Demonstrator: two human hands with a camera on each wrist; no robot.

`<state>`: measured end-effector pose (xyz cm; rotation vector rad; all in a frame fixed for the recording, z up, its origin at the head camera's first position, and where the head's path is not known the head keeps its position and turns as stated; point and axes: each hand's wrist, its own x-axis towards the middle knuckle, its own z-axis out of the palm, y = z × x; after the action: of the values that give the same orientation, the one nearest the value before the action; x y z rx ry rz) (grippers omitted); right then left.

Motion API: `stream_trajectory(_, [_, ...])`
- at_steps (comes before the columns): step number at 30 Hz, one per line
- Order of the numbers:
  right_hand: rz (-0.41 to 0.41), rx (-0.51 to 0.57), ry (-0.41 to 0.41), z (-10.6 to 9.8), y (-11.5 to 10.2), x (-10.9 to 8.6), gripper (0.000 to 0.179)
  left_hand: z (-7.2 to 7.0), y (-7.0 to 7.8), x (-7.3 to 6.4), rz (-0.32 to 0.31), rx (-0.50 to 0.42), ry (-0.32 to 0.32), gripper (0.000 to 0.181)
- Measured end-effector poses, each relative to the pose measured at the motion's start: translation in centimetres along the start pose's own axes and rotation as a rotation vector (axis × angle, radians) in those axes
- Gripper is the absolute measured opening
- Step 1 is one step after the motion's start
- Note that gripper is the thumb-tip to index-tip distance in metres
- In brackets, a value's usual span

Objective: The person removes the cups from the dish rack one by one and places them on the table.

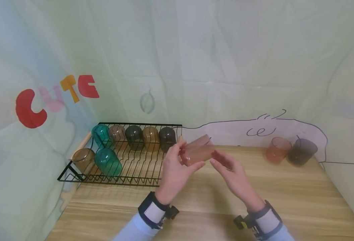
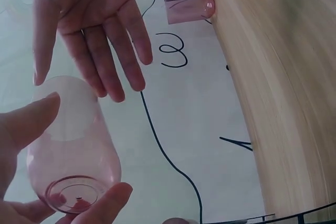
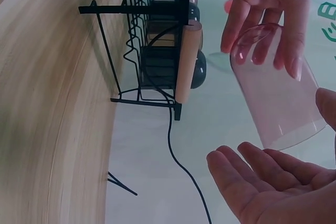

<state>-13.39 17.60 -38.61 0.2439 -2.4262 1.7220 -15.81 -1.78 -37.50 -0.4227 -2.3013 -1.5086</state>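
Head view: I see the left hand (image 1: pixel 175 170) gripping a transparent pink, round-bottomed glass tumbler (image 1: pixel 197 150), tilted midair near the black wire rack (image 1: pixel 139 124)'s right edge. The right hand (image 1: pixel 235 172) extends its fingers beside the rim.

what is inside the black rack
The black rack holds five cups along the back, plus a brown cup and a teal cup at front left. In the head view, the left hand covers its front right corner, so what lies there is hidden.
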Motion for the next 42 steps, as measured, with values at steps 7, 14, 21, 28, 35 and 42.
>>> stream_trajectory(7, [-0.006, 0.083, 0.047, 0.3, -0.3, 0.2, 0.06, 0.6, -0.3, -0.2, 0.011, -0.007, -0.021, 0.078])
stream_trajectory(14, [-0.046, 0.191, 0.057, 0.3, -1.1, 0.5, 0.066, 1.5, -0.3, -0.5, -0.023, -0.052, -0.051, 0.076])
stream_trajectory(21, [-0.048, 0.22, 0.079, 0.5, -3.7, 0.0, 0.071, 2.2, -0.6, -0.7, 0.043, -0.138, -0.076, 0.07])
stream_trajectory(28, [-0.087, 0.126, 0.142, 0.8, -4.3, -0.1, 0.074, 2.8, -0.7, -1.1, 0.01, -0.18, -0.112, 0.07])
stream_trajectory(35, [-0.128, 0.094, 0.154, 0.9, -4.0, -0.2, 0.077, 3.0, -0.9, -1.4, -0.028, -0.163, -0.138, 0.07])
stream_trajectory(42, [-0.15, 0.048, 0.173, 1.1, -3.1, -0.1, 0.075, 3.2, -1.0, -1.7, -0.086, -0.093, -0.164, 0.071])
